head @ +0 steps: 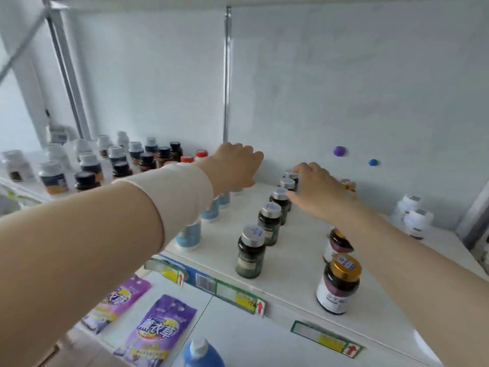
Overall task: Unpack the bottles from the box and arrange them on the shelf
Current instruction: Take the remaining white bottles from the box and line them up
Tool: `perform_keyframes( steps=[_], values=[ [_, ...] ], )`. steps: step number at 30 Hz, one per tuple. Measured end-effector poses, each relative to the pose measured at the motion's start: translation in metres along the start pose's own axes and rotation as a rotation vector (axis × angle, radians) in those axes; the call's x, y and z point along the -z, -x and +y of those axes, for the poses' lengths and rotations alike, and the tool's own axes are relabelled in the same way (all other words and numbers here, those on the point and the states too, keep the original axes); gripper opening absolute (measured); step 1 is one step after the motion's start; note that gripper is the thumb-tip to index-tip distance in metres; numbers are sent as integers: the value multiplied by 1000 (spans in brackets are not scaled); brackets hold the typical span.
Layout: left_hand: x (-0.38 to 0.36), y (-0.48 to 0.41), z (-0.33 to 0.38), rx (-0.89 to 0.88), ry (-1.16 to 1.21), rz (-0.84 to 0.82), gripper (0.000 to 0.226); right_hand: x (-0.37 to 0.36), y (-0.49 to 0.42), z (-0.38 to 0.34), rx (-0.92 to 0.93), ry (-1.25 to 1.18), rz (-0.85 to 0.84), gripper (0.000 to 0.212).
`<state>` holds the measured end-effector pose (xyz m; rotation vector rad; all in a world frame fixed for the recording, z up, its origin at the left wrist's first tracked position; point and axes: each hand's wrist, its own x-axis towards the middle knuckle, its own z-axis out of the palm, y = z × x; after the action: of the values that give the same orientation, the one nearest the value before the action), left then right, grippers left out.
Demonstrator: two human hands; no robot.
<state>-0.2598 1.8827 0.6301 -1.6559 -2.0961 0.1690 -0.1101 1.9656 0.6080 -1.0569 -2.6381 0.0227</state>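
– Both hands are stretched right to the back of the shelf [299, 234]. The left hand [235, 165], with a white sleeve [172, 197] on its forearm, sits knuckles-up at the far end of the blue-labelled bottles [188, 235]. Its fingers curl down out of sight, so whether it grips one cannot be told. The right hand [316, 188] is at the far end of the silver-capped row [270, 223], fingers bent over the rearmost bottle [291, 176], thumb lying beside a cap nearer the front. Gripping or only touching? That cannot be told either.

– The danger, for me, is those long forearms. The left one passes just above the blue-labelled bottles, and the right one crosses over the gold-capped bottles [338, 282] near the front. If an elbow drops on the way out, a bottle tips. In rows this tight it would likely take its neighbours with it.

– And the front edge?

– The nearest bottle of each row stands close to the lip. A knock toward the person could send one off.

– So where is the work, relative to the hands?

– The bottles stand upright in rows running front to back, under and between both arms, with a hand at the far end of two of them. The box is not in view.
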Motion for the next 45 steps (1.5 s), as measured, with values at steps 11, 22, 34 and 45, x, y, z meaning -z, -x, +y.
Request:
perform_keyframes(
  steps=[11,22,34,45],
  values=[
    [-88,207,-264,369,-96,-174,38,-84,-53,-337,389,-38,-39,52],
    [-261,383,-444,631,-90,-472,34,-257,-76,-602,745,95,-262,49],
    [-445,529,-591,901,33,-912,30,-464,-147,-796,1028,292,-531,37],
    [-626,655,-664,1011,320,-1104,24,-640,-129,-954,1376,453,-717,34]
  ],
)
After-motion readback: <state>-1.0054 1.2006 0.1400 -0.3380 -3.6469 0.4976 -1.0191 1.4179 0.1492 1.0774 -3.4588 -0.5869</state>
